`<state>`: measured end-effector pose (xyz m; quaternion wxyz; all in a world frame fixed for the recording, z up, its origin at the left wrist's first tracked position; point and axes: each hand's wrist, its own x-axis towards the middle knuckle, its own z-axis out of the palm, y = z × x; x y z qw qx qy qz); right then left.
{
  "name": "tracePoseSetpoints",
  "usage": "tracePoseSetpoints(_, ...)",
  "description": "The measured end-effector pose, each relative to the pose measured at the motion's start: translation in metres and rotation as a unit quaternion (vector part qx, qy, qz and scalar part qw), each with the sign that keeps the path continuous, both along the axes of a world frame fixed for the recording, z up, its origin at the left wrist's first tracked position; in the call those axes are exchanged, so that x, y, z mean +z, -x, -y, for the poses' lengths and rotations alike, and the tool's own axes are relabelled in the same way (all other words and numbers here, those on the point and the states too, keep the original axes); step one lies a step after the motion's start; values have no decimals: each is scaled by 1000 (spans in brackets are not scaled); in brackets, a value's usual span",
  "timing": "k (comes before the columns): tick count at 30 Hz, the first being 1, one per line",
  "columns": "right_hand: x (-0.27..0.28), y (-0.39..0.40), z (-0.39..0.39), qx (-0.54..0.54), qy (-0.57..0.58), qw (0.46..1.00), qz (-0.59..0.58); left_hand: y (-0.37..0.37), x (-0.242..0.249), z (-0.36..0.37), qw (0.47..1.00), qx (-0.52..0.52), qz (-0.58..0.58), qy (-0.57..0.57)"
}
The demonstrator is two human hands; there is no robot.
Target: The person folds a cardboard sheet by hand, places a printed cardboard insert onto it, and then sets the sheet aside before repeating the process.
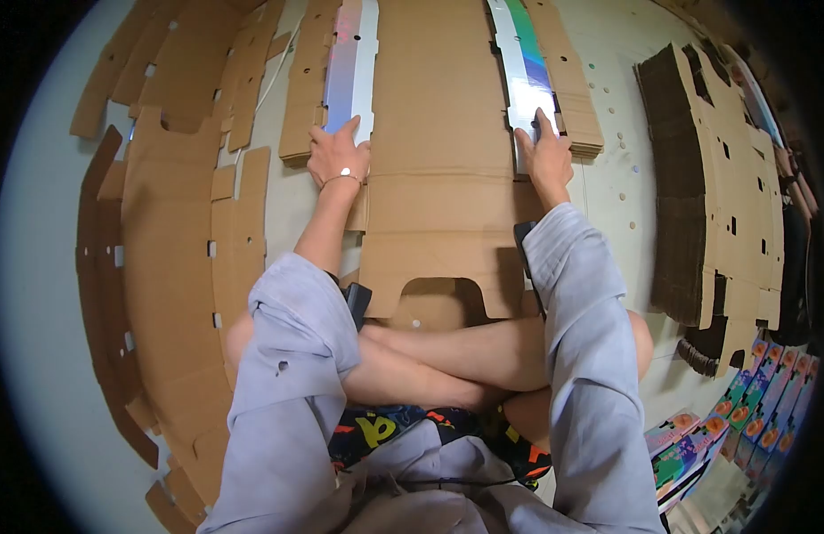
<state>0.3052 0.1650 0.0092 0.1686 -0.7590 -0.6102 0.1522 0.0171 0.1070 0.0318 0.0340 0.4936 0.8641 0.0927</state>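
Note:
A large brown cardboard box blank [443, 107] lies flat in front of my crossed legs, with a notched cutout at its near end. Along its left side runs a folded flap [351, 67] printed in pink, blue and white. My left hand [340, 160] rests on that flap's near end, fingers apart. On the right side is a second printed flap [526, 76] in green, blue and white. My right hand [547, 162] presses on its near end, index finger stretched along it and thumb apart; its other fingers are partly hidden.
More brown cardboard blanks [171, 267] lie at the left. A stack of cut cardboard [710, 187] stands at the right, and colourful printed boxes [763, 400] are at the lower right. Small round bits [611, 111] dot the pale floor [608, 214].

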Motion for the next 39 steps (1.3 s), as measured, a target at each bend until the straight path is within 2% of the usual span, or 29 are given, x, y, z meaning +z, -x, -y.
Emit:
tracePoseSetpoints(7,6,-2,1,81,-45,992,89,16,-3,0,998,-8,62,13)
tracePoseSetpoints(13,23,33,12,100,-144,953,248,-18,-16,-7,990,-36,-139,2)
tracePoseSetpoints(15,8,54,7,87,-168,913,363,-32,-21,-16,976,-37,-215,-29)
tracePoseSetpoints(17,-10,69,-1,55,-135,915,377,-39,-18,-10,973,-46,-224,-16)
tracePoseSetpoints(20,0,69,12,73,-146,887,433,-38,-15,-3,972,-59,-226,12)
tracePoseSetpoints(22,4,63,14,93,-161,904,386,-36,-9,3,977,-62,-203,25)
tracePoseSetpoints(23,8,59,17,101,-169,911,362,-33,-5,9,985,-81,-152,22)
tracePoseSetpoints(25,45,40,19,120,-97,963,223,-16,18,16,992,-116,-50,10)
tracePoseSetpoints(26,55,27,25,133,-51,979,149,5,18,13,993,-105,17,55)
tracePoseSetpoints(27,43,-4,7,107,43,993,35,30,14,16,990,-118,66,49)
tracePoseSetpoints(28,18,-42,-12,114,39,992,-28,58,4,18,982,-113,151,10)
tracePoseSetpoints(29,21,-66,-13,21,42,994,-103,97,-20,18,975,-119,183,-32)
tracePoseSetpoints(30,42,-73,-1,-64,-31,994,-85,128,-38,21,966,-124,216,-68)
tracePoseSetpoints(32,31,-114,-15,-133,-109,983,-59,147,-29,26,977,-37,194,-86)
tracePoseSetpoints(35,88,-107,2,-156,-199,967,-18,108,42,35,960,-18,239,-146)
tracePoseSetpoints(37,97,-99,9,-55,-246,967,32,92,56,40,966,-94,181,-159)
tracePoseSetpoints(38,83,-101,2,42,-262,964,20,83,63,38,965,-133,152,-169)
tracePoseSetpoints(39,74,-92,1,62,-206,976,-21,76,58,39,954,-207,119,-179)
